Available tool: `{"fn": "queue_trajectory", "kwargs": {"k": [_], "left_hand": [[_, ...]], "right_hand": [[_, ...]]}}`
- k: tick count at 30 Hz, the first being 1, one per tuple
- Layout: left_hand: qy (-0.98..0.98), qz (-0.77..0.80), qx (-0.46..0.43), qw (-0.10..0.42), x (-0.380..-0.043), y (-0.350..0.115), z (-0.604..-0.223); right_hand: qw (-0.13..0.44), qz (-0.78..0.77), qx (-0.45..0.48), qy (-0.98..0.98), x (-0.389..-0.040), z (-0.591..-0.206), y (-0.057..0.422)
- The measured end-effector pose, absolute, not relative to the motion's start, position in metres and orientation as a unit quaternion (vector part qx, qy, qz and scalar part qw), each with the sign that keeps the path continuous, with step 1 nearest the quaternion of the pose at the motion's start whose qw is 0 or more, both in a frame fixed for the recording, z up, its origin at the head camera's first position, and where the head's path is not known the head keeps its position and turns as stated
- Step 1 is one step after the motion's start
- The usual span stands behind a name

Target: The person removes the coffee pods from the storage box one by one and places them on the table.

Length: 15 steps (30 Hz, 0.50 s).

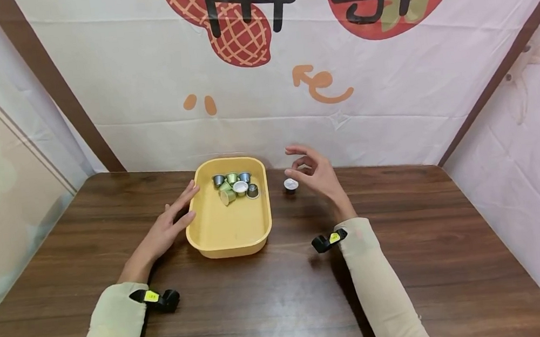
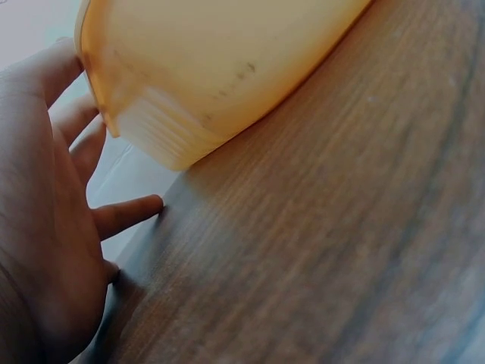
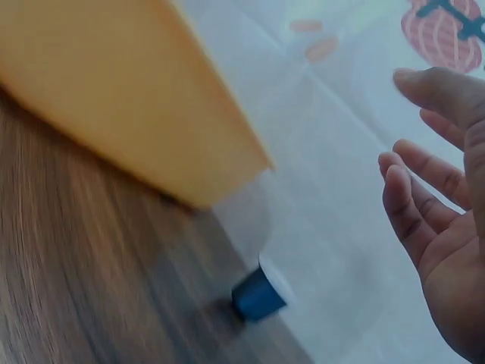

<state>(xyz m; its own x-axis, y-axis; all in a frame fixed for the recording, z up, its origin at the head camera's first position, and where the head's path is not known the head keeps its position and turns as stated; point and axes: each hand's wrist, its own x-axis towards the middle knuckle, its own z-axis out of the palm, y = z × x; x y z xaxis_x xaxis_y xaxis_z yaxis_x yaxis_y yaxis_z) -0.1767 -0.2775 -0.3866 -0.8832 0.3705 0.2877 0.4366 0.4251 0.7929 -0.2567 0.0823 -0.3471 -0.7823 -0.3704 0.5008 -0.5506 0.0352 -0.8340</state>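
A yellow plastic tub point(image 1: 229, 229) stands near the back of the table. Against its left rim rest the extended fingers of my left hand point(image 1: 165, 227); in the left wrist view the fingertips touch the tub's edge. Several coffee capsules lie in the far half of the tub, among them a green capsule point(image 1: 227, 196), a blue capsule point(image 1: 245, 177) and a capsule with its white lid up point(image 1: 240, 186). Right of the tub, a dark blue capsule point(image 3: 258, 294) with a pale lid stands on the table. My right hand point(image 1: 318, 177) hovers just beside it, fingers loosely bent, holding nothing.
The brown wooden table point(image 1: 274, 309) ends at a white printed cloth point(image 1: 151, 147) close behind the tub and the lone capsule. Another cloth point(image 1: 529, 127) hangs at the right side. Each sleeve carries a black wrist camera point(image 1: 165, 300).
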Motion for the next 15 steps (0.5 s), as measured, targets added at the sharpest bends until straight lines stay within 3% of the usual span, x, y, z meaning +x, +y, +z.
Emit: {"fn": "queue_trajectory", "kwargs": {"k": [8, 15], "left_hand": [[-0.842, -0.484, -0.239, 0.029, -0.176, -0.279, -0.388], [-0.849, -0.474, -0.230, 0.035, -0.173, -0.274, -0.383]], "right_hand": [[0.043, 0.577, 0.362, -0.731, -0.252, -0.339, 0.059], [0.034, 0.501, 0.434, -0.748, -0.270, -0.359, 0.039]]}}
